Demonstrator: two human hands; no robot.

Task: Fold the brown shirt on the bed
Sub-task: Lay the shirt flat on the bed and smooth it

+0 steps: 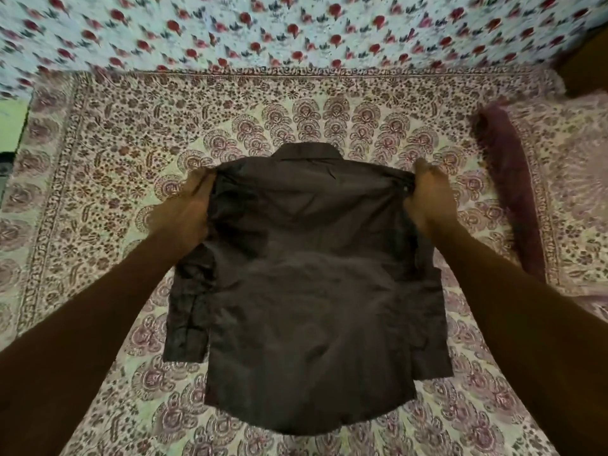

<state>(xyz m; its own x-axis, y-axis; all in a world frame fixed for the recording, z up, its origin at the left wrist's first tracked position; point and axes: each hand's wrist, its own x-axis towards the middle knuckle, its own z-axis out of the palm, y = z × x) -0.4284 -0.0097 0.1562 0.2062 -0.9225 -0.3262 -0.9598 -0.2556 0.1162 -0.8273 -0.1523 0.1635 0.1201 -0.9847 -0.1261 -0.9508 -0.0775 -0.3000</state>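
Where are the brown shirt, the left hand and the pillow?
brown shirt (306, 274): head view, middle of its body panel.
left hand (187, 205): head view, back of the hand, gripping a shoulder.
pillow (572, 192): head view, its patterned top face.

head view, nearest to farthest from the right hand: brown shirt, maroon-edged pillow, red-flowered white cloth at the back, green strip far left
1. Brown cloth shirt: the right hand grips its shoulder.
2. Maroon-edged patterned pillow: just to that hand's right.
3. Red-flowered white cloth: at the back, along the top of the view.
4. Green strip: far left edge of the view.
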